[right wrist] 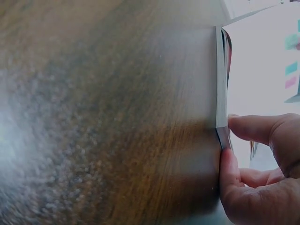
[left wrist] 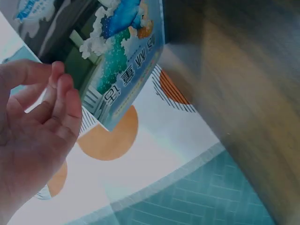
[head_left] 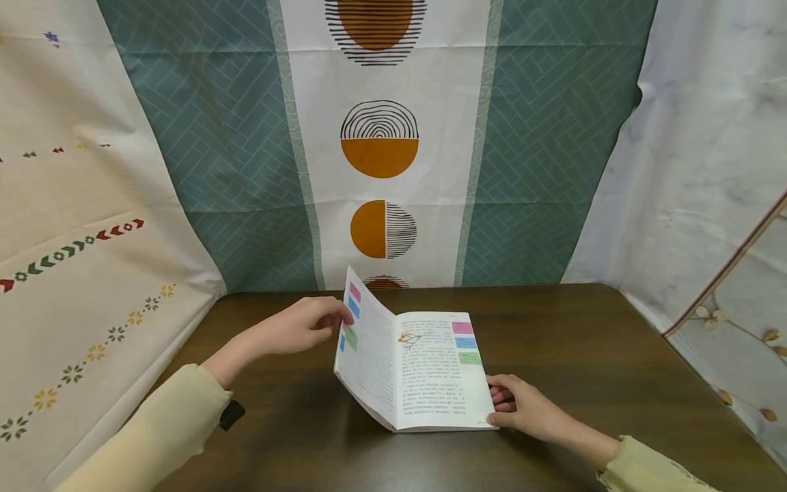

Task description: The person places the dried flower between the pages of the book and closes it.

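An open book (head_left: 430, 383) lies on the dark table, its printed right page flat and its left side raised at a slant. Pink, blue and green tabs mark the outer margins of both pages. My left hand (head_left: 313, 324) pinches the outer edge of the raised side. Beyond those fingers, the left wrist view shows the colourful outer cover (left wrist: 108, 61). At the lower right corner my right hand (head_left: 529, 410) grips the book, thumb on top of the page and a finger against the underside, as the right wrist view (right wrist: 262, 173) shows.
The brown wooden table (head_left: 584, 342) reaches back to a hanging cloth (head_left: 233, 171) with green bands and orange circles. Pale patterned cloth (head_left: 74, 273) hangs at the left, and white marbled cloth (head_left: 707, 171) at the right. A dark band (head_left: 231, 415) sits by the left cuff.
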